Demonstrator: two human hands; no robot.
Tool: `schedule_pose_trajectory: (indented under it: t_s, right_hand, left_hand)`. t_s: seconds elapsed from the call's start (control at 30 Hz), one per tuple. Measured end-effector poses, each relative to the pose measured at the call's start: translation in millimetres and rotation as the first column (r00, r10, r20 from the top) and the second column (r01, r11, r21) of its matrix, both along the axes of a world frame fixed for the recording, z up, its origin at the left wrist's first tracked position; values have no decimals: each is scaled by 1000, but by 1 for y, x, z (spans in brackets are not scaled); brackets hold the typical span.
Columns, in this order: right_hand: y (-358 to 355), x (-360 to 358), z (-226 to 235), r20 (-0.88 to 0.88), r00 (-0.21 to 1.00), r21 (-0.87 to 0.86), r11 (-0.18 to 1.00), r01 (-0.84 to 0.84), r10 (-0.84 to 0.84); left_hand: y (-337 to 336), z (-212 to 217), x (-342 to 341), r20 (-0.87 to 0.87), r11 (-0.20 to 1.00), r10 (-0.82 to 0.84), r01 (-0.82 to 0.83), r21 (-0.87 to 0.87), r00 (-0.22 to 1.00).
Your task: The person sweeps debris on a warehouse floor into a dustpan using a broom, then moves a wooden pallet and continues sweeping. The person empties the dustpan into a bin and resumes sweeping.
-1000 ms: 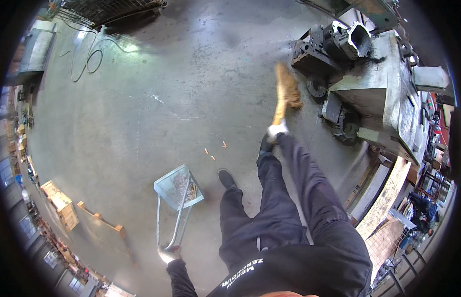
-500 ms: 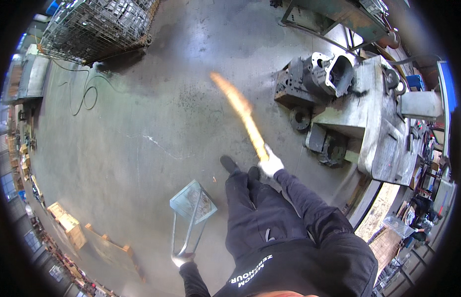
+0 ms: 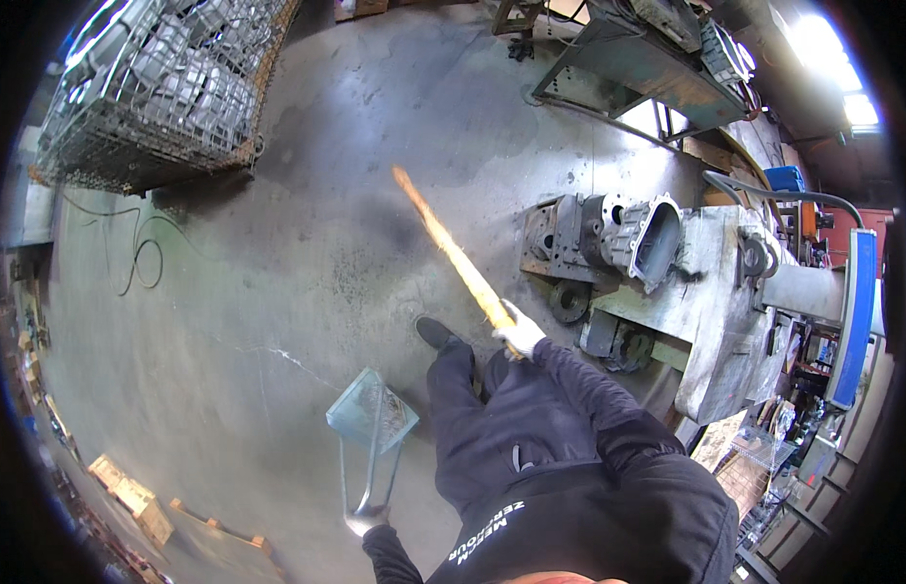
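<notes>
My right hand (image 3: 519, 334), in a white glove, is closed round the near end of a long straw-coloured broom (image 3: 451, 251). The broom points forward and left over the grey floor and tapers to an orange-brown tip; whether the tip touches the floor I cannot tell. Low on the left, my gloved left hand (image 3: 367, 520) grips the top of the metal rod handle of a pale blue-green dustpan (image 3: 348, 407). The pan is at the far end of the rods, left of my legs. Some light debris seems to lie in it.
A wire cage (image 3: 170, 107) full of metal parts stands at the far left, near a loose cable (image 3: 146, 265). On my right is a machine bench (image 3: 721, 311) with metal castings (image 3: 647, 238). A metal table (image 3: 638, 73) stands far right, a wooden pallet (image 3: 133, 498) lower left.
My view has shifted, so the cage and bench sit lower in the picture. The broom has swung slightly left and is less blurred. Both hands keep their holds.
</notes>
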State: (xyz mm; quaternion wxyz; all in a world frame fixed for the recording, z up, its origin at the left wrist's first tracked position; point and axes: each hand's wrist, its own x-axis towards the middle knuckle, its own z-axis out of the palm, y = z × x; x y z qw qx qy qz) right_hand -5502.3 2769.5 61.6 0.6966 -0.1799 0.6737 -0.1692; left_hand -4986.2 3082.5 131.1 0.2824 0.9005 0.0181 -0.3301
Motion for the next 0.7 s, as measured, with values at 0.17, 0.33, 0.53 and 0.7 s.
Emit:
schedule_pose_trajectory:
  t_s: [0.17, 0.33, 0.53, 0.7]
  right_hand:
    - [-102, -92, -4, -498, 855, -385, 920, -72, -142]
    - [-218, -219, -91, -524, 749, -296, 911, 286, -405]
    - [-304, -188, -165, -517, 853, 25, 998, -57, 61]
    - [-329, -192, -76, -310, 950, -90, 993, -77, 46]
  left_hand:
    - [-90, 11, 0, -12, 989, -123, 121, -85, 992]
    - [-196, 44, -29, 72, 977, -193, 199, -76, 978]
    - [-335, 90, -86, -150, 926, 308, -332, -177, 939]
    - [-452, 95, -132, -38, 933, 353, -354, -66, 935]
